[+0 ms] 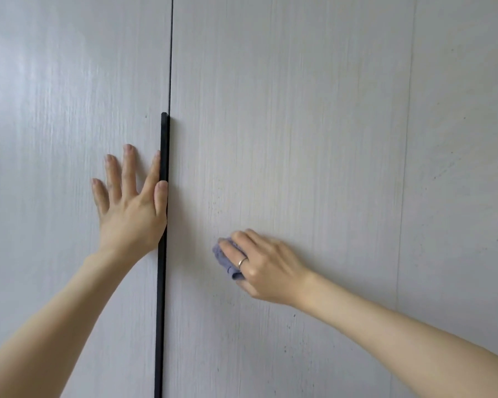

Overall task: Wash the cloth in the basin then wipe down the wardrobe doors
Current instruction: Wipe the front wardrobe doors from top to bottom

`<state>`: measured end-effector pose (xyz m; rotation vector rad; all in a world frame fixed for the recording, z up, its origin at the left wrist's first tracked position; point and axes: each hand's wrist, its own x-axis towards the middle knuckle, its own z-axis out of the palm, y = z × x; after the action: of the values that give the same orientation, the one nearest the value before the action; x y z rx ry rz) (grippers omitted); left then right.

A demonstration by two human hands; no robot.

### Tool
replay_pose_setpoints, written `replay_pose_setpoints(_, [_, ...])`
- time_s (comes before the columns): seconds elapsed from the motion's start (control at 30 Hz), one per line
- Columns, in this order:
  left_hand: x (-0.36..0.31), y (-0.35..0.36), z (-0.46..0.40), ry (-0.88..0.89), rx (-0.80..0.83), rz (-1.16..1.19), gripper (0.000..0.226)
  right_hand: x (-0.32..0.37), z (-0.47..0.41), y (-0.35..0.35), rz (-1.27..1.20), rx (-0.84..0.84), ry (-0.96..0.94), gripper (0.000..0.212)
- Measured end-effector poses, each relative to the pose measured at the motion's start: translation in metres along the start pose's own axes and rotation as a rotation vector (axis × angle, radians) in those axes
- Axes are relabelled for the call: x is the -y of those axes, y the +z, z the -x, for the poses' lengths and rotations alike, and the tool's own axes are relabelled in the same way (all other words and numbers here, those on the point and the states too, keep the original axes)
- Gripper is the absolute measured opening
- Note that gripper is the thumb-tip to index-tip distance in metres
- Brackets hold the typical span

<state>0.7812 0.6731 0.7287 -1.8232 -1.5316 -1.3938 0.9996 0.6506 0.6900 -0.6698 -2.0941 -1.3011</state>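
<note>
Pale grey wood-grain wardrobe doors fill the view: a left door (pixel 55 110) and a middle door (pixel 299 124). My left hand (pixel 130 205) lies flat on the left door, fingers spread, its thumb against the black vertical handle strip (pixel 164 145). My right hand (pixel 259 265) presses a bunched blue-purple cloth (pixel 223 258) against the middle door, low and left of its centre. Most of the cloth is hidden under my fingers; its left edge sticks out. A ring shows on one finger.
A narrow seam (pixel 406 168) separates the middle door from a third panel (pixel 466 139) on the right. Small dark specks dot the middle door around and below the cloth. The basin is out of view.
</note>
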Motion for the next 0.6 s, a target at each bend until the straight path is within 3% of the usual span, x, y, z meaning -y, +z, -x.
replay_pose_setpoints(0.1, [0.003, -0.003, 0.002, 0.021, 0.028, -0.024, 0.052, -0.024, -0.024, -0.010, 0.087, -0.060, 0.018, 0.036])
replay_pose_setpoints(0.23, [0.008, -0.003, 0.005, 0.048, 0.062, -0.042, 0.052, -0.048, -0.071, -0.020, 0.056, -0.279, 0.436, 0.043])
replay_pose_setpoints(0.27, [0.009, -0.002, 0.006, 0.057, 0.069, -0.041, 0.051, -0.042, -0.074, -0.017, 0.035, -0.298, 0.450, 0.040])
replay_pose_setpoints(0.37, [0.014, -0.002, 0.008, 0.067, 0.078, -0.038, 0.055, -0.004, -0.054, 0.006, 0.000, -0.201, 0.121, 0.023])
replay_pose_setpoints(0.47, [0.018, -0.003, 0.010, 0.092, 0.089, -0.069, 0.059, 0.009, -0.040, 0.008, 0.032, -0.058, -0.145, 0.043])
replay_pose_setpoints(0.53, [0.018, -0.004, 0.011, 0.092, 0.107, -0.075, 0.057, -0.008, -0.056, 0.000, 0.076, -0.071, -0.114, 0.030])
replay_pose_setpoints(0.6, [0.017, -0.005, 0.012, 0.080, 0.124, -0.076, 0.053, -0.027, -0.081, -0.012, 0.088, -0.163, 0.085, 0.021])
